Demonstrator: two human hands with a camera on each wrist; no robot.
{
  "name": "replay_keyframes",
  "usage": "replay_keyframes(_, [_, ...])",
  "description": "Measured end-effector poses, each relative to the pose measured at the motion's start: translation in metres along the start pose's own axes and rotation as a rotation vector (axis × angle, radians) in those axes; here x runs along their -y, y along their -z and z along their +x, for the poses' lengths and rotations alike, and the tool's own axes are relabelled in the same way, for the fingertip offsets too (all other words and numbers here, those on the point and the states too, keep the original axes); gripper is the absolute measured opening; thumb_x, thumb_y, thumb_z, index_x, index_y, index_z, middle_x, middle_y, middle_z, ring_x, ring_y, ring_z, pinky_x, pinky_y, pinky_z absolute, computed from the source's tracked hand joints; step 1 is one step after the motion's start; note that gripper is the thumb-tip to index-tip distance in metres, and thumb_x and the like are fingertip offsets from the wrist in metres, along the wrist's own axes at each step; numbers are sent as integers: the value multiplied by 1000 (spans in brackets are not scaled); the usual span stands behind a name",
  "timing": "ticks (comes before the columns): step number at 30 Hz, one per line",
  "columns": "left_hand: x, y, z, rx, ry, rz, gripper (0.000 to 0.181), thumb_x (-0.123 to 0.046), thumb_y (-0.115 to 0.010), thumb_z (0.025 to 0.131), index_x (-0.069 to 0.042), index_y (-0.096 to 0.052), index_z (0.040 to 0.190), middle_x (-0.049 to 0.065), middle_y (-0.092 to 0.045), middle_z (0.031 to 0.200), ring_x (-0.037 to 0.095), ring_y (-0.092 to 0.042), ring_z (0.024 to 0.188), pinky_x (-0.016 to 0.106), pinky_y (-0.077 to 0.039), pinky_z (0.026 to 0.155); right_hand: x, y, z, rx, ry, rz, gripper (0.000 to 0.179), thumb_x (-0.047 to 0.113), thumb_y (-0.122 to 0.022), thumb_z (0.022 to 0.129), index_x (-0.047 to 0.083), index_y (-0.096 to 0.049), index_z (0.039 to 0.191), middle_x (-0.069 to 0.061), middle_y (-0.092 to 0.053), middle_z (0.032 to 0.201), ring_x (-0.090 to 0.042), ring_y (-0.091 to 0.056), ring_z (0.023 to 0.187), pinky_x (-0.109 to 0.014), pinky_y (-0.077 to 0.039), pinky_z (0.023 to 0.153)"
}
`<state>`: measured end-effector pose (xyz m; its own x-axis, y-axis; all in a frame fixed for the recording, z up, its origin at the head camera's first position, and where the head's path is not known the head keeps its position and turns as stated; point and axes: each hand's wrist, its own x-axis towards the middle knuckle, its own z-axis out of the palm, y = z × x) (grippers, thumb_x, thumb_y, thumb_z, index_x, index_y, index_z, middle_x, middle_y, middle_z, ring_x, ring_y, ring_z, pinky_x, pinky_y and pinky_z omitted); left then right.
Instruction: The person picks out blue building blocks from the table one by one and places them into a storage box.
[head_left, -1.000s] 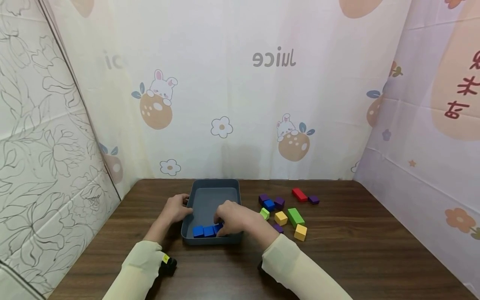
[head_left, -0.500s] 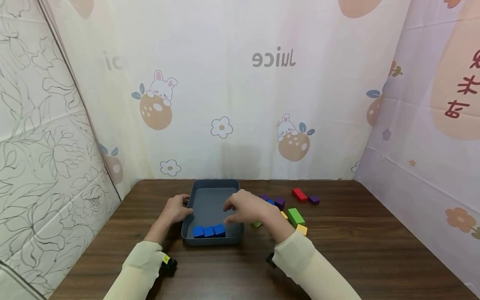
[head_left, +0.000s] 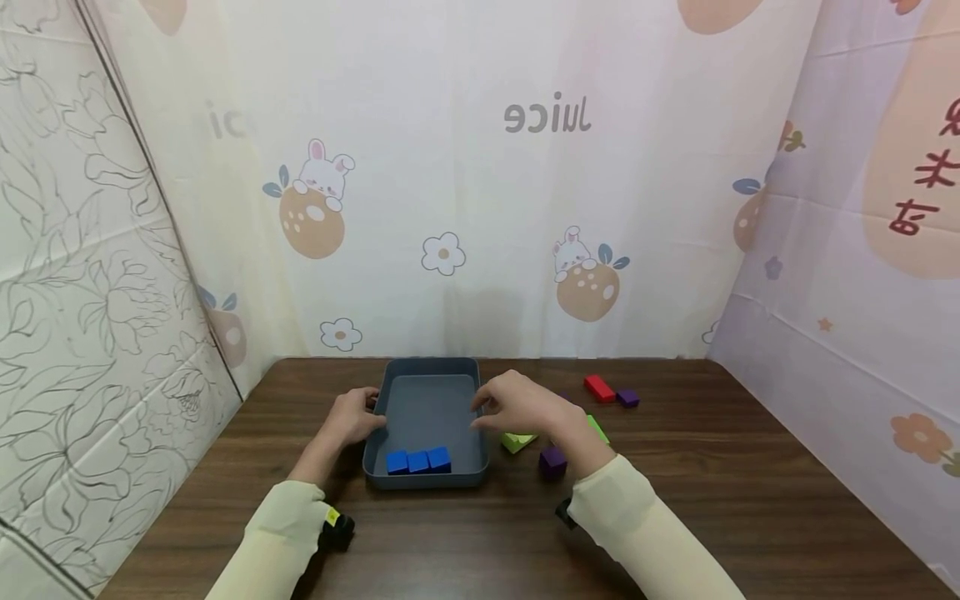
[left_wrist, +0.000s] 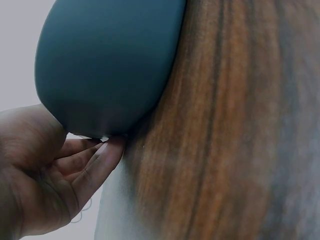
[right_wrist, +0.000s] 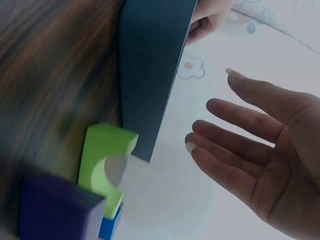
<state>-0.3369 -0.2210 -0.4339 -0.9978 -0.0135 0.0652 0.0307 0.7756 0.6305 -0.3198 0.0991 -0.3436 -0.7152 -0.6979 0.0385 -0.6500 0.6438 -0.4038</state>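
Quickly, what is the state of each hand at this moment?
Left hand: holding the dark gray tray by its left side.
Right hand: open, holding nothing.

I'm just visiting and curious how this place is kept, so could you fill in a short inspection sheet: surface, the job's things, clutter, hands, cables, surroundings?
Surface: dark wood-grain table.
Job's things: grey tray with three blue blocks in a row along its near wall; right of it, a red block, a light-green block with a curved cut-out, and purple blocks; others may be hidden.
Clutter: nothing seen.
Left hand: holds the tray's left side.
Right hand: holds nothing; fingers apart, by the tray's right rim.
Cables: nothing seen.
Surroundings: curtains printed with rabbits, fruit and flowers.
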Motion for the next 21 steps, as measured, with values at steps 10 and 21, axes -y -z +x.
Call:
replay_keyframes(10, [0,0,-1,6,13,0,54,-9,-75,93,9,-59,141,27,-68,130,41,-64,120,55,-55,101,-27,8,-10,-10,-17,15,21,20,-76,99,8,-79,116,2,-77,102,-9,-69,84,-29,-61,77])
replay_keyframes(21, [-1,1,-1,12,10,3,56,-9,-75,93,10,-57,142,29,-67,131,43,-62,123,55,-54,102,-47,17,-13,-59,-55,-33,16,18,-78,98,13,-80,112,4,-77,102,-8,-67,86,-31,-60,81])
